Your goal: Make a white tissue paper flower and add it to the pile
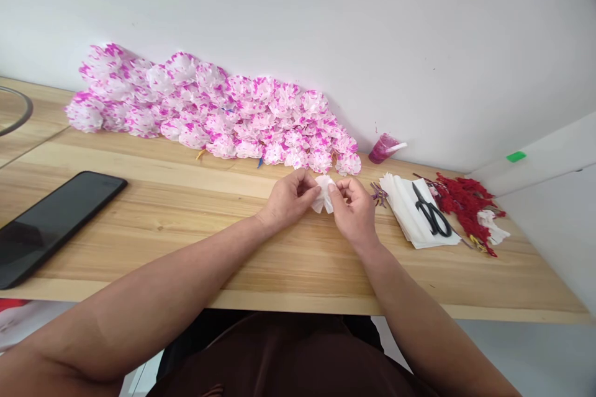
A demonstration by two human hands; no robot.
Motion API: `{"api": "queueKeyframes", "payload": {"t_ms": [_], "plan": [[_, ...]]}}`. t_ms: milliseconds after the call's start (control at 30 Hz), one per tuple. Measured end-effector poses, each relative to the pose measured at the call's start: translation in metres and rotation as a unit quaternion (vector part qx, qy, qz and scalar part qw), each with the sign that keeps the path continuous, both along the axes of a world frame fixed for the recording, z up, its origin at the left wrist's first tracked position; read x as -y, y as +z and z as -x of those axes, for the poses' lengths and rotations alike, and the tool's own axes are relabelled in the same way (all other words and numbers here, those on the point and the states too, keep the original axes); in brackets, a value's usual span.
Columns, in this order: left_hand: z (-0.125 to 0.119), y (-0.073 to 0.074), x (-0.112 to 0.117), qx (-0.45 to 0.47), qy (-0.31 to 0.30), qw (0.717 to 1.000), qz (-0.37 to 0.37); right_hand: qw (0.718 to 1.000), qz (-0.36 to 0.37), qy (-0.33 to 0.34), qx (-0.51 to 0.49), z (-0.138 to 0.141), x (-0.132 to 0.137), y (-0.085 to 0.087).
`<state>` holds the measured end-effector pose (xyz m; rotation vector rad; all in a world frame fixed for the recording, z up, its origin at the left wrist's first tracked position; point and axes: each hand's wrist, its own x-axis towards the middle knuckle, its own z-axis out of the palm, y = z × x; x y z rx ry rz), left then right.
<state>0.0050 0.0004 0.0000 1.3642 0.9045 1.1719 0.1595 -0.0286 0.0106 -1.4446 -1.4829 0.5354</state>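
Note:
Between my hands is a small piece of gathered white tissue paper [322,196], fanned out and pinched from both sides. My left hand [292,198] grips its left side between thumb and fingers. On the other side, my right hand [352,208] pinches it with the thumb on top. The paper is held just above the table, in front of a long heap of white paper flowers with pink-tipped edges [218,108]. To the right of my right hand lies a stack of white tissue paper [403,211] with black-handled scissors [433,214] on it.
A pink-stained cup [382,147] with a white stick stands by the wall. Red fuzzy strands [465,201] lie at the right, and purple twisted ties [379,194] beside the stack. A black phone [56,223] rests at the left of the wooden table [186,260].

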Motion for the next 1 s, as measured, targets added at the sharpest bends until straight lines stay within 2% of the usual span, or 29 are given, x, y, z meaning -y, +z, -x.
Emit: {"api": "queueKeyframes", "payload": {"t_ms": [100, 167, 233, 367, 500, 600, 733, 833, 900, 933, 1000], "plan": [[0.001, 0.0, -0.003, 0.041, -0.014, 0.998, 0.042, 0.991, 0.026, 0.029, -0.126, -0.002, -0.006, -0.005], [0.001, 0.0, -0.004, 0.065, -0.025, 0.995, 0.067, 0.983, 0.031, 0.052, -0.174, -0.003, -0.008, -0.007], [0.002, 0.0, -0.004, 0.067, -0.023, 0.995, 0.068, 0.982, 0.033, 0.063, -0.173, -0.001, -0.007, -0.007], [0.001, 0.003, -0.002, 0.043, -0.016, 0.998, 0.04, 0.993, 0.04, 0.051, -0.101, 0.001, -0.003, -0.006], [0.001, 0.005, -0.001, 0.098, -0.052, 0.99, 0.09, 0.984, 0.037, 0.047, -0.166, -0.004, -0.008, -0.008], [0.004, 0.009, -0.003, 0.133, -0.016, 0.985, 0.112, 0.976, 0.039, 0.039, -0.209, -0.01, -0.013, -0.008], [0.008, 0.016, -0.005, 0.145, 0.06, 0.986, 0.059, 0.97, 0.038, 0.066, -0.231, -0.016, -0.014, -0.007], [0.009, 0.02, -0.003, 0.144, 0.064, 0.987, 0.022, 0.983, 0.015, 0.078, -0.163, -0.016, -0.009, -0.004], [0.008, 0.022, 0.0, 0.141, 0.052, 0.989, 0.01, 0.996, -0.049, 0.062, -0.048, -0.015, -0.004, 0.0], [0.008, 0.022, 0.001, 0.14, 0.046, 0.989, 0.008, 0.994, -0.096, 0.05, 0.021, -0.015, -0.002, 0.002], [0.008, 0.023, 0.002, 0.141, 0.036, 0.989, 0.013, 0.969, -0.194, 0.03, 0.149, -0.015, 0.004, 0.007]]}}
